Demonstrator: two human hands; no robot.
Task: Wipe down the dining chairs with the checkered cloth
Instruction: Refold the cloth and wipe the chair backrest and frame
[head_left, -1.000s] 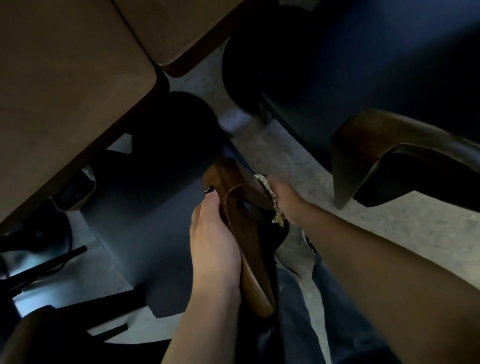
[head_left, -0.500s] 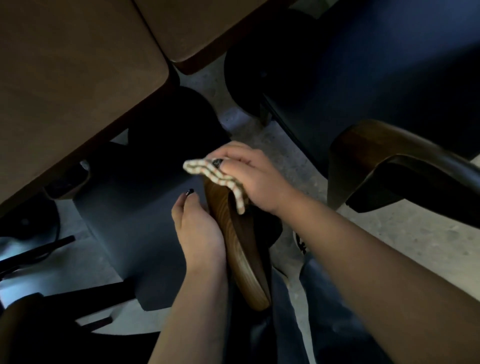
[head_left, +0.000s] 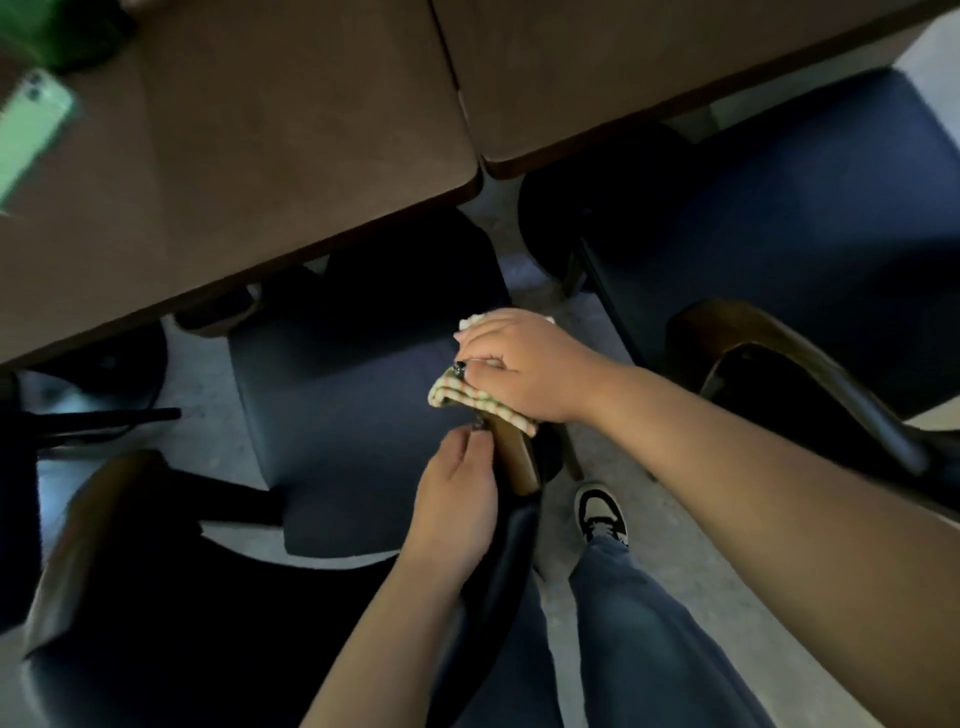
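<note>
My right hand (head_left: 524, 364), at frame centre, presses the bunched checkered cloth (head_left: 480, 402) onto the wooden chair back (head_left: 517, 457). My left hand (head_left: 457, 493), just below, grips that back's edge. The cloth looks soft and light; holding it wadded under the palm should prevent slipping.

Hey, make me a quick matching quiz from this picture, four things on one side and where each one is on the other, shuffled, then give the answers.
Things:
1. checkered cloth
2. left hand
3. green phone
4. sneaker

Places:
A. on the floor
B. on the table, far left
C. under the right hand
D. against the wooden chair back

Pairs: 1-C, 2-D, 3-B, 4-A
</note>
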